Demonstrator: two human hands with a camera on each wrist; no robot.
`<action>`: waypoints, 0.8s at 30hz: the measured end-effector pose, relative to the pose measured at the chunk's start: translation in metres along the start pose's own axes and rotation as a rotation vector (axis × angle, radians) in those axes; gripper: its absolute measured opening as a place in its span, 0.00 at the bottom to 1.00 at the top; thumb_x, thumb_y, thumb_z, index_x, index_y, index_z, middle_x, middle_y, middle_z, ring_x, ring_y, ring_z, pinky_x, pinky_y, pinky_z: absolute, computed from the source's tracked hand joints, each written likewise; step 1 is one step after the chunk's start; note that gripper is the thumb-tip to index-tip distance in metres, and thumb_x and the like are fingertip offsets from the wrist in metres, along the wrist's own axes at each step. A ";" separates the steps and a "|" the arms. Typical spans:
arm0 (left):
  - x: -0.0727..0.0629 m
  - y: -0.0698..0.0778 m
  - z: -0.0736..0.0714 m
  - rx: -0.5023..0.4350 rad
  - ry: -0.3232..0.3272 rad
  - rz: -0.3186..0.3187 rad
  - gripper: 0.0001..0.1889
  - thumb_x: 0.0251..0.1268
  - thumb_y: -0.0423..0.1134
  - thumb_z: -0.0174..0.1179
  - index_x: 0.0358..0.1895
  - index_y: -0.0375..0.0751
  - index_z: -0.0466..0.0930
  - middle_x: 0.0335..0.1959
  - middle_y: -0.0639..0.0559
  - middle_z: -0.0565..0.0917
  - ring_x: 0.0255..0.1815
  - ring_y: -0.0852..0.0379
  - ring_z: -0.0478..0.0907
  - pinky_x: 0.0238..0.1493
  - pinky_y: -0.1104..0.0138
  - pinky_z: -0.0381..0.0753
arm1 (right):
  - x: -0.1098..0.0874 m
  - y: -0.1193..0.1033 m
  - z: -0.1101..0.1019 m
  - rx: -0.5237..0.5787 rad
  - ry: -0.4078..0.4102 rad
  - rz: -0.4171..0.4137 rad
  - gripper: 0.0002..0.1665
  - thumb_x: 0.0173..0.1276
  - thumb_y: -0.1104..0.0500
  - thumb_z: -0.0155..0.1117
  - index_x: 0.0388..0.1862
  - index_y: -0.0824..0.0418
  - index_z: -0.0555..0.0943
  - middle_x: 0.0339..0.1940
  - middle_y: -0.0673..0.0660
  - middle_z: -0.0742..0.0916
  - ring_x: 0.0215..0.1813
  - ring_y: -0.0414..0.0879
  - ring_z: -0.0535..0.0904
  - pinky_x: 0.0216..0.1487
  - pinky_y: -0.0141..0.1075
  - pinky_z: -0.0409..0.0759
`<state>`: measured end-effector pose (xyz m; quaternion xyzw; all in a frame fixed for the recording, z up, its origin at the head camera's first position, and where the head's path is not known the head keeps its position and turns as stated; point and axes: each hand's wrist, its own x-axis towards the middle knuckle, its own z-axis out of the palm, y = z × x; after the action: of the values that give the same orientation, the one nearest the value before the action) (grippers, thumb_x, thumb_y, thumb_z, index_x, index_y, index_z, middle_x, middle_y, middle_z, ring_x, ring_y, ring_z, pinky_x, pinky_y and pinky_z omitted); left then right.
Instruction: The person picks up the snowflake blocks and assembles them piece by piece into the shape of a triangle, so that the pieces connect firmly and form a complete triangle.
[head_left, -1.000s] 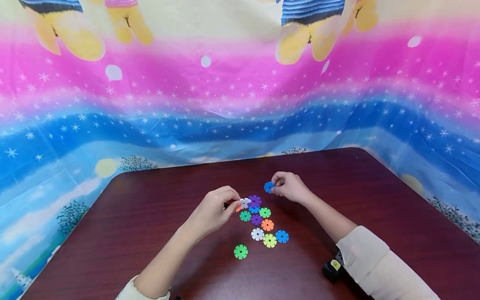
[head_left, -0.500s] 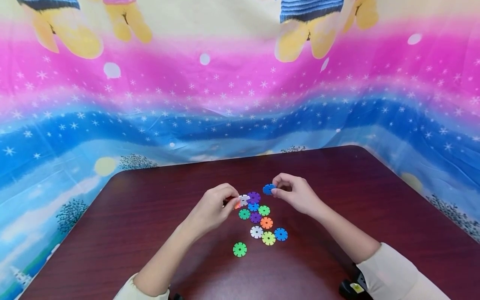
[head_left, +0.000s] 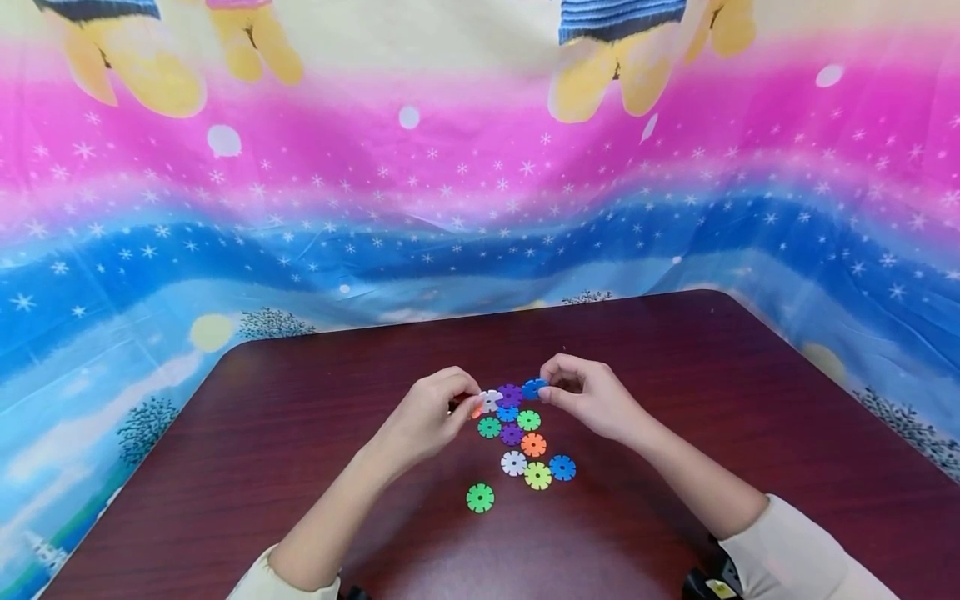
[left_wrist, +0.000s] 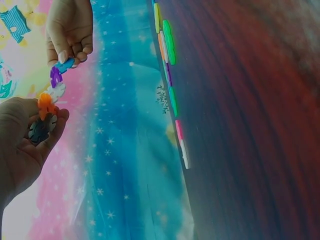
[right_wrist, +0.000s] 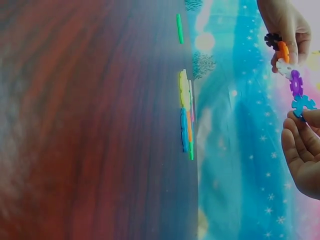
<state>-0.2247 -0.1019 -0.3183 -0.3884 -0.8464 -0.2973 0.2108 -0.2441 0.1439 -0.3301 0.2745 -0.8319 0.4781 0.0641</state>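
My left hand (head_left: 431, 421) pinches a short chain of notched plastic discs above the table. In the left wrist view this chain shows a dark disc (left_wrist: 36, 133) and an orange disc (left_wrist: 47, 106) at the fingers. A white disc (head_left: 490, 402) and a purple disc (head_left: 510, 395) follow toward the right. My right hand (head_left: 588, 396) pinches a blue disc (head_left: 533, 388) between thumb and fingers. Its edge meets the purple disc's edge, in line with the chain.
On the dark red table (head_left: 300, 467) below lie several loose discs, among them a yellow disc (head_left: 537, 476), an orange disc (head_left: 533, 445) and a teal disc (head_left: 489, 427). A green disc (head_left: 480, 497) lies apart, nearer the front. A printed curtain (head_left: 465, 183) hangs behind the table.
My right hand has come down and a little left, bringing the blue disc from apart to the purple disc's edge. My left hand has stayed nearly still with the chain.
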 end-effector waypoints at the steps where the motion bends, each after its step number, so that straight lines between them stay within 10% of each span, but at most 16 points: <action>1: 0.000 0.000 0.000 -0.001 -0.001 0.002 0.04 0.55 0.29 0.64 0.29 0.39 0.79 0.29 0.54 0.77 0.29 0.62 0.73 0.33 0.74 0.77 | 0.000 -0.001 0.001 0.002 -0.001 -0.006 0.04 0.62 0.64 0.64 0.36 0.58 0.78 0.30 0.50 0.81 0.33 0.46 0.75 0.33 0.34 0.76; 24: 0.001 0.000 0.000 -0.079 0.091 0.067 0.05 0.53 0.25 0.64 0.28 0.38 0.79 0.28 0.54 0.78 0.27 0.63 0.70 0.26 0.71 0.76 | 0.003 -0.008 0.001 -0.019 -0.019 -0.060 0.06 0.59 0.67 0.66 0.29 0.58 0.78 0.24 0.49 0.83 0.27 0.49 0.77 0.22 0.32 0.70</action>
<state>-0.2248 -0.1014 -0.3175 -0.4108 -0.8100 -0.3404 0.2435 -0.2426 0.1389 -0.3232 0.3031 -0.8284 0.4653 0.0731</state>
